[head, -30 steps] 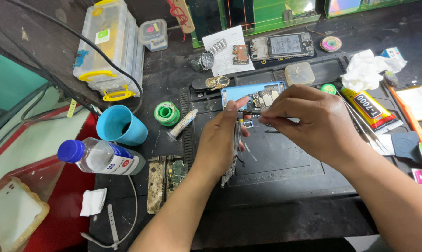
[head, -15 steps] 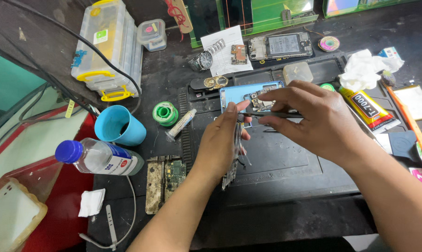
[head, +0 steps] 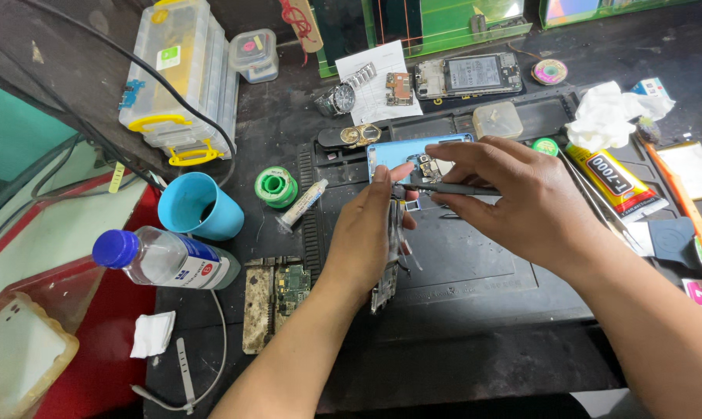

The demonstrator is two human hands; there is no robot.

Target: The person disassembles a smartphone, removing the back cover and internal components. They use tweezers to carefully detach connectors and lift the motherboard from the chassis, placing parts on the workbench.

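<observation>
Closely Worked: Two Hands Over an Opened Phone

Right at the middle of the desk, on a dark work mat (head: 475,264), both hands meet over a blue phone body (head: 397,155) that lies open near the mat's far edge. The left hand (head: 370,240) is closed around a bare circuit board (head: 388,264), which it holds on edge, the board's lower end touching the mat. The right hand (head: 514,202) pinches a slim dark tool (head: 452,188) between thumb and fingers, held nearly level with its tip pointing toward the left thumb, just above the phone's exposed parts.

Toward the left edge of the desk stand a blue plastic cup (head: 199,208) and, lying on its side just before it, a clear bottle with a blue cap (head: 164,260). A green spool of solder (head: 275,187) and a small white tube (head: 300,203) lie between the cup and the mat. Near the front-left corner of the mat rests a corroded circuit board (head: 273,299). At the far edge of the desk lie a wristwatch (head: 343,97) and another opened phone (head: 467,75). By the right edge sit crumpled white tissue (head: 611,116) and a glue tube in yellow and red (head: 611,178).
</observation>
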